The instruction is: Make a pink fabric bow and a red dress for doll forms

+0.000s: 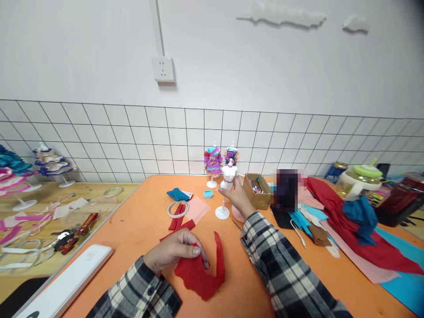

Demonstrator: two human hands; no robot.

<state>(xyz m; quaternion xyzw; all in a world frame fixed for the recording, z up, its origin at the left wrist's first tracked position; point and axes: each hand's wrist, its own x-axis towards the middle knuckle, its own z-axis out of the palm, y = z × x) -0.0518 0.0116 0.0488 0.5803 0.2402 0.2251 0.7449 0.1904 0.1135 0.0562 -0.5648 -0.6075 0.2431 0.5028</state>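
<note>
My left hand [175,252] rests on the orange table [139,221], fingers curled over a cut piece of red fabric [202,274] that it holds down. My right hand [236,198] reaches forward and grips a small white doll mannequin [228,174] on its round white stand [222,213]. Two dressed mannequins [213,161] stand just behind it by the tiled wall. Both my sleeves are black-and-white plaid.
Near the mannequin lie a white ring with red strips [178,209], a pink fabric square [198,208], teal scraps [177,194] and a cardboard box [256,190]. Red, pink and blue cloth [357,238] piles up at the right. A white case [71,278] lies at the left.
</note>
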